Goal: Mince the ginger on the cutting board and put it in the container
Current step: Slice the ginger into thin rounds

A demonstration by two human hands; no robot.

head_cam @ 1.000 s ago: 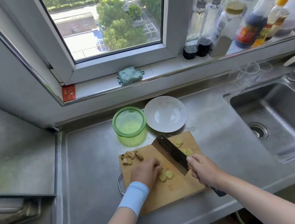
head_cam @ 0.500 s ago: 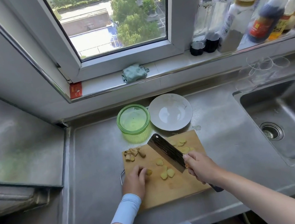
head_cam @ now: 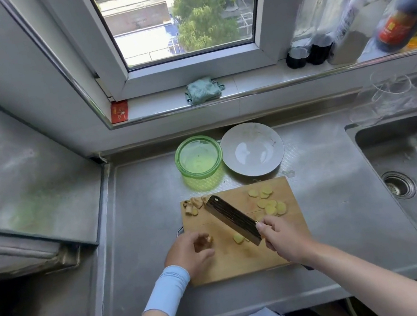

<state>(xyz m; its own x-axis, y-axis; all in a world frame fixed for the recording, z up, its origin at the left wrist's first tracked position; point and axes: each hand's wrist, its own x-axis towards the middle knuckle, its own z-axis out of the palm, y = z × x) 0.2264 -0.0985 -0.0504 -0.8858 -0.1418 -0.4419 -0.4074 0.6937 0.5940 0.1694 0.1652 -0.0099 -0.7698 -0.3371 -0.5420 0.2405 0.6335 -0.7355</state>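
Ginger slices (head_cam: pixel 270 204), judged light, firm and slippery, lie near the cutting board's (head_cam: pixel 247 264) far right corner; the left hand's (head_cam: pixel 190 252) grip pinches a ginger piece (head_cam: pixel 209 239) edgewise, and the right hand's (head_cam: pixel 284 239) grip is wrapped round the cleaver (head_cam: pixel 231 218).

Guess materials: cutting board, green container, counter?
Cutting board: wood or bamboo, likely; matte tan, faint grain. Green container: translucent and glossy, glass or plastic, cannot tell. Counter: seemingly stainless steel, brushed grey with blurred reflections.
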